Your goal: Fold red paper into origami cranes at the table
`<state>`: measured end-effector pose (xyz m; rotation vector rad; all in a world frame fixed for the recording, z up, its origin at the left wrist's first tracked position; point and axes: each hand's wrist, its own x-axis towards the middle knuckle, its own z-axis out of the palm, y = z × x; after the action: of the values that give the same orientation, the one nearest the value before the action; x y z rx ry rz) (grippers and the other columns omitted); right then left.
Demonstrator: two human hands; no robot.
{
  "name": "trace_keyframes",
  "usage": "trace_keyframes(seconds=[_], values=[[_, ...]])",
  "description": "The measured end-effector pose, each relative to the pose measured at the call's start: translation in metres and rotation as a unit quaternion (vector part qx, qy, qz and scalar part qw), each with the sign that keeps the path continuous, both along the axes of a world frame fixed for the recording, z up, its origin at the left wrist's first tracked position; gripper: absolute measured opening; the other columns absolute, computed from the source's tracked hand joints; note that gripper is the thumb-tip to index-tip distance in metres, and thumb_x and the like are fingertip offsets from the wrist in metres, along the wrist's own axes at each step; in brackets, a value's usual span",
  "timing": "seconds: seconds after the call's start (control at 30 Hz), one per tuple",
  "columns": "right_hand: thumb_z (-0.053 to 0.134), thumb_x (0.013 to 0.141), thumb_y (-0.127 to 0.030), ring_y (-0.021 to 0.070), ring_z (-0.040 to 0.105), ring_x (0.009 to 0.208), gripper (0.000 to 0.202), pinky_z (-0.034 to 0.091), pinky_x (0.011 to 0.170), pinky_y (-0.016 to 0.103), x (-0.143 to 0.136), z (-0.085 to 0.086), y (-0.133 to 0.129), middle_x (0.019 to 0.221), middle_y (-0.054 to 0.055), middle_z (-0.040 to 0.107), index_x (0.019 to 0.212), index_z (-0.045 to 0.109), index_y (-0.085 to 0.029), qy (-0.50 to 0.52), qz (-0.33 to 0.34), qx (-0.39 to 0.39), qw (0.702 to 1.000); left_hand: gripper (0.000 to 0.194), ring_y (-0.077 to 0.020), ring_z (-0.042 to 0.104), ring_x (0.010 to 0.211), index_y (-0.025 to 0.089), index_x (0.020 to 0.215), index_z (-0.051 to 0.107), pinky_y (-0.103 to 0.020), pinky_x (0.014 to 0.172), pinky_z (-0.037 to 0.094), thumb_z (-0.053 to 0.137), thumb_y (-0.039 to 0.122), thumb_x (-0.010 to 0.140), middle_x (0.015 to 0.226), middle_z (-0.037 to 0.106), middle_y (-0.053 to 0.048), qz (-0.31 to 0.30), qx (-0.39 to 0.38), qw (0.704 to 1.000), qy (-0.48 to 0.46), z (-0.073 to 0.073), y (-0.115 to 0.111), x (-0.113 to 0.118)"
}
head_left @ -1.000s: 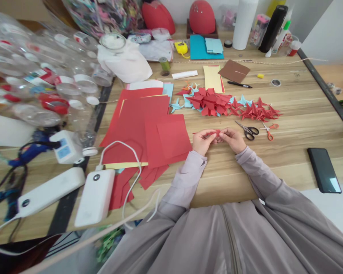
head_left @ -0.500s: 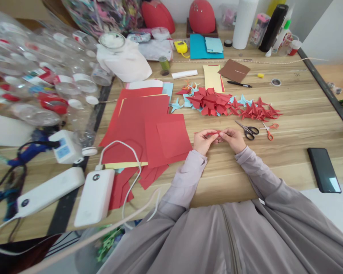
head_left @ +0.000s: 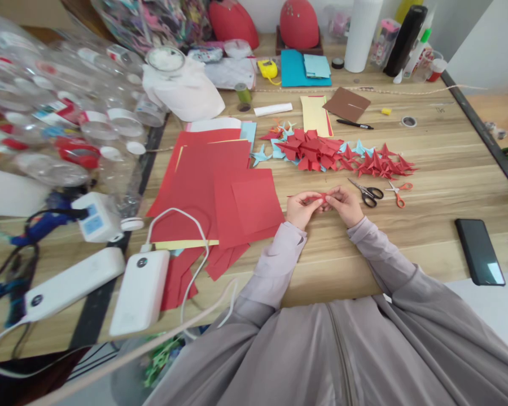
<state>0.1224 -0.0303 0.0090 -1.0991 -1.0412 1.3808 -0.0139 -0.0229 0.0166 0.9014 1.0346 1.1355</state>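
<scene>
Between my fingertips is a small piece of red paper, mostly hidden by the fingers. My left hand pinches its left part, and my right hand pinches it from the right, the two hands nearly touching. Just beyond them lies a pile of folded red paper stars with light blue ones among them. Stacked red paper sheets lie left of my left hand. Black scissors and small orange scissors rest right of my right hand.
White power banks with cables sit at the front left, beside many plastic bottles. A phone lies at the right. Further back are a brown card, a pen, a yellow tape measure and a white bottle.
A little more of the red paper shows between my fingertips. Both hands are otherwise in the same place.
</scene>
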Motion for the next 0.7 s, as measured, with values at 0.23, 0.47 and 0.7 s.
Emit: trace_keyframes(seconds=[0.23, 0.47, 0.7], values=[[0.075, 0.058, -0.048, 0.0109, 0.061, 0.048, 0.042, 0.051, 0.052, 0.025, 0.0002, 0.0004, -0.0004, 0.058, -0.003, 0.065, 0.077, 0.052, -0.019, -0.015, -0.011, 0.016, 1.0, 0.028, -0.01, 0.058, 0.044, 0.012, 0.071, 0.066, -0.022, 0.047, 0.05, 0.078, 0.024, 0.049, 0.054, 0.064, 0.0, -0.003, 0.01, 1.0, 0.014, 0.0017, -0.0007, 0.0007], [0.071, 0.061, -0.054, 0.0112, 0.06, 0.048, 0.042, 0.05, 0.051, 0.025, 0.0008, 0.0008, 0.0006, 0.056, -0.003, 0.064, 0.077, 0.052, -0.019, -0.016, -0.021, 0.008, 1.0, 0.029, -0.0106, 0.058, 0.044, 0.013, 0.072, 0.066, -0.024, 0.049, 0.05, 0.078, 0.026, 0.049, 0.054, 0.063, 0.001, 0.012, 0.004, 1.0, 0.013, -0.0016, 0.0002, 0.0007], [0.063, 0.07, -0.056, 0.0088, 0.055, 0.043, 0.042, 0.046, 0.045, 0.022, 0.0015, 0.0071, -0.002, 0.053, 0.0, 0.062, 0.058, 0.055, -0.016, -0.076, -0.013, 0.016, 0.997, 0.029, -0.0096, 0.058, 0.045, 0.014, 0.073, 0.066, -0.024, 0.05, 0.05, 0.079, 0.027, 0.05, 0.056, 0.063, 0.001, 0.038, 0.005, 0.999, -0.013, -0.0021, 0.0006, 0.0007]])
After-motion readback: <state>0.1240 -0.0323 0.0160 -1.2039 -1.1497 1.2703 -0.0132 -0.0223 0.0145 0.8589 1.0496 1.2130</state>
